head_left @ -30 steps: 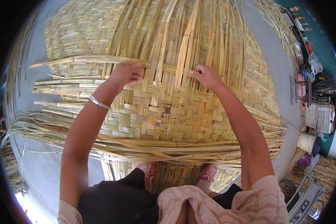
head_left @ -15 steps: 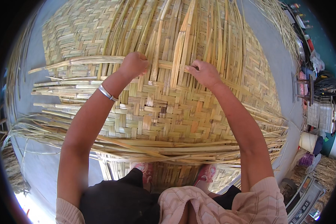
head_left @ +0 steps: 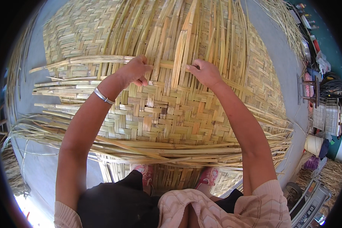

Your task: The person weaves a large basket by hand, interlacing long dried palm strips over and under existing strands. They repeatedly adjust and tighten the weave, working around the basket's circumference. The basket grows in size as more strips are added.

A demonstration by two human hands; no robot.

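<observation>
So, nearest the camera, two pink shoes (head_left: 207, 178) are half hidden under the woven bamboo mat (head_left: 178, 117) spread over the grey floor (head_left: 38, 167). Further up, a horizontal strip (head_left: 83, 60) is pinched by the curled left hand (head_left: 135, 71), bangle (head_left: 102, 95) on the wrist. A loose upright strip (head_left: 180, 60) is gripped by the half-closed right hand (head_left: 205, 72). Clutter at the right edge can't be made out.

left hand (head_left: 135, 72) shifted up the woven mat (head_left: 171, 110), right hand (head_left: 205, 72) slightly higher
</observation>
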